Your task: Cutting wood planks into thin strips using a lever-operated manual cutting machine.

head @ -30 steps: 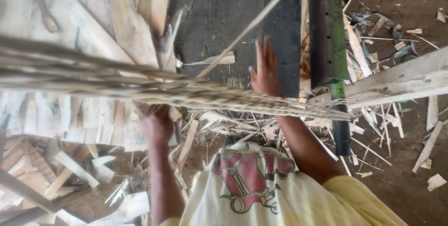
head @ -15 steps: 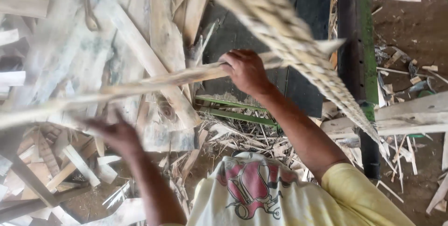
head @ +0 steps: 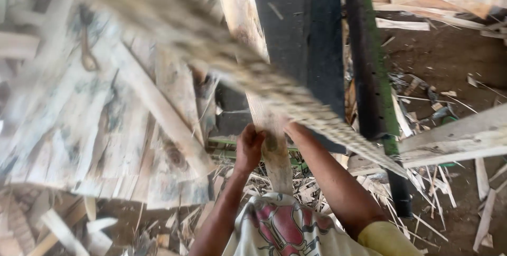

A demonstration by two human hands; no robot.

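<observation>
Head view: left hand (head: 248, 147) and right hand (head: 282, 129) both clasp the long pale wooden plank (head: 259, 92), raised beside the dark machine frame (head: 311, 39), not yet set down.

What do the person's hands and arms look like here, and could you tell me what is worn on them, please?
Both hands, the left hand and the right hand, are bare: no gloves, rings or watch show. The forearms are uncovered too. At the right upper arm sits a short yellow sleeve. The light shirt with a red and dark printed picture covers the chest. Motion blur hides finer detail.
</observation>
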